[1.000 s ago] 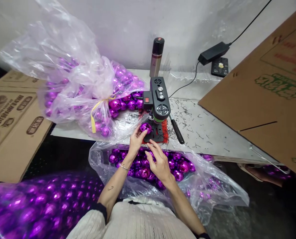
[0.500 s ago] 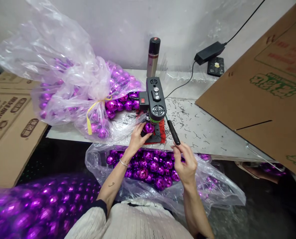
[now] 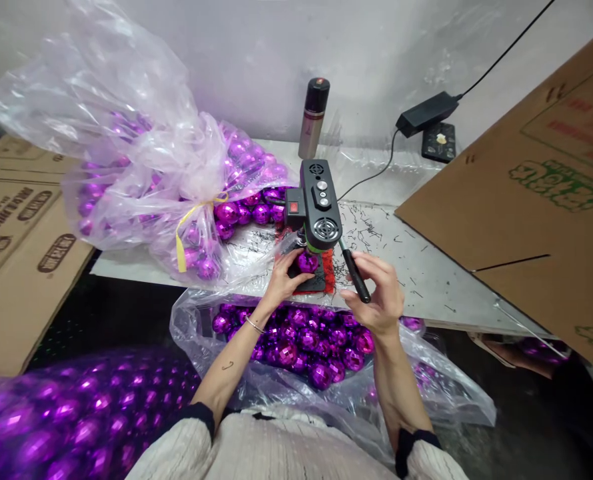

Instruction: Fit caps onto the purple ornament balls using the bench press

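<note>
My left hand (image 3: 282, 280) is closed on a purple faceted ball (image 3: 306, 261), which sits on the base of a small black bench drill (image 3: 316, 203) under its head. My right hand (image 3: 376, 297) wraps around the drill's black lever handle (image 3: 355, 275) to the right of the machine. Just below both hands lies an open clear plastic bag (image 3: 426, 393) full of purple balls (image 3: 306, 340).
A tied bag of purple balls (image 3: 166, 180) rests on the white table (image 3: 416, 267) at left. More balls (image 3: 76, 420) fill the lower left. A spray can (image 3: 313, 117), a power adapter (image 3: 427, 113), cardboard sheets (image 3: 541, 200) and metal shavings surround the drill.
My left hand carried the ball under the drill head. My right hand left the bag of balls, rose to the right and closed on the lever handle.
</note>
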The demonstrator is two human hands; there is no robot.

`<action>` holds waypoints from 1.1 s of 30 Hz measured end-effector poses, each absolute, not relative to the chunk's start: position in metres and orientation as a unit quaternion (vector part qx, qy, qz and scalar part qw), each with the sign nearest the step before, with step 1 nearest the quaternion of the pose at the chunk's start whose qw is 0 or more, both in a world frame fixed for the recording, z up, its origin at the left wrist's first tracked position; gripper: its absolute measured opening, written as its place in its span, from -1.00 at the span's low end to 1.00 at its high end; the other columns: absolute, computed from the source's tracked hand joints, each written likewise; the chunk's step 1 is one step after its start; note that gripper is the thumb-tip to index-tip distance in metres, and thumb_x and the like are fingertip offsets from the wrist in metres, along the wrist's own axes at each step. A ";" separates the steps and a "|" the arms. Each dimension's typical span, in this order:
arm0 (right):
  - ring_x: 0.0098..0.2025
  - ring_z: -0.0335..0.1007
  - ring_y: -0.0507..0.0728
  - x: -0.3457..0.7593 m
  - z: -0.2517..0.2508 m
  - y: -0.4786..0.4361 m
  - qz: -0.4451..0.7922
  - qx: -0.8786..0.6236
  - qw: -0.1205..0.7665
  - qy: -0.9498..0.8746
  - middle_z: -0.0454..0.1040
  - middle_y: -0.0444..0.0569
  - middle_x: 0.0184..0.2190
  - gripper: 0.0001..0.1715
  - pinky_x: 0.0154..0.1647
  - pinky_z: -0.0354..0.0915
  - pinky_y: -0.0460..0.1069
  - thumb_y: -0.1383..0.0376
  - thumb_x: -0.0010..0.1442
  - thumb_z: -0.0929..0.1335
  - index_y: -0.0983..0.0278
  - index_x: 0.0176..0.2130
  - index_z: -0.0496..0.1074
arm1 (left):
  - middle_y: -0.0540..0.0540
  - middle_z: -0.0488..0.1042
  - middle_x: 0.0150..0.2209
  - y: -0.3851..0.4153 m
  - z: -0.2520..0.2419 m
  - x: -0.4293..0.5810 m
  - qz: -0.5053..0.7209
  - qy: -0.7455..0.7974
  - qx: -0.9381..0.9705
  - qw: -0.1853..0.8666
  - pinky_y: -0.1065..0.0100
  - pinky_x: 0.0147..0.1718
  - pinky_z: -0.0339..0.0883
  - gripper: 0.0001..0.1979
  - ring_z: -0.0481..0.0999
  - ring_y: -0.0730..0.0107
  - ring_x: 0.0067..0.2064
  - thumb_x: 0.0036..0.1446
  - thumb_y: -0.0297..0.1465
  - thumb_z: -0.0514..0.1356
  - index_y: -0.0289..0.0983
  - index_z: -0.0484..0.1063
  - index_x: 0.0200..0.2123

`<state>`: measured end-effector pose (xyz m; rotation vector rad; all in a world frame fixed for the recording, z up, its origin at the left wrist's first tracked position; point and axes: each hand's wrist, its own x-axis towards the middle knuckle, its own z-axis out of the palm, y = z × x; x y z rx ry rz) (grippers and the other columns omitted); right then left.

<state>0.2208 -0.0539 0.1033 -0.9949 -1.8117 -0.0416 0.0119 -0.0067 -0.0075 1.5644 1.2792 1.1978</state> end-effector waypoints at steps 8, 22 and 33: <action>-0.42 0.54 0.08 0.188 0.109 -0.044 -0.048 -0.376 0.573 -0.726 0.60 -0.08 -0.43 -0.68 -0.43 0.42 0.02 0.15 0.52 0.29 0.13 -0.29 0.47 | -0.24 0.63 0.23 -0.010 -0.004 0.010 0.474 0.497 0.604 0.404 -0.14 0.44 0.26 -0.38 0.56 -0.09 0.32 0.08 -0.15 0.57 -0.15 0.61 0.19; -0.55 0.25 0.04 0.170 0.056 -0.036 -0.084 -0.342 0.645 -0.678 0.39 -0.17 -0.53 -0.57 -0.45 0.20 0.04 0.20 0.58 0.16 0.14 -0.37 0.25 | -0.26 0.63 0.25 -0.008 -0.018 0.008 0.468 0.475 0.654 0.358 -0.10 0.38 0.37 -0.32 0.59 -0.07 0.31 0.13 -0.16 0.56 -0.18 0.55 0.28; -0.54 0.26 0.03 0.170 0.039 -0.031 -0.111 -0.334 0.660 -0.664 0.36 -0.19 -0.56 -0.54 -0.44 0.22 0.04 0.19 0.60 0.13 0.14 -0.37 0.24 | -0.27 0.63 0.24 -0.007 -0.025 0.009 0.469 0.474 0.668 0.330 -0.08 0.31 0.47 -0.33 0.62 -0.05 0.28 0.14 -0.17 0.56 -0.18 0.54 0.27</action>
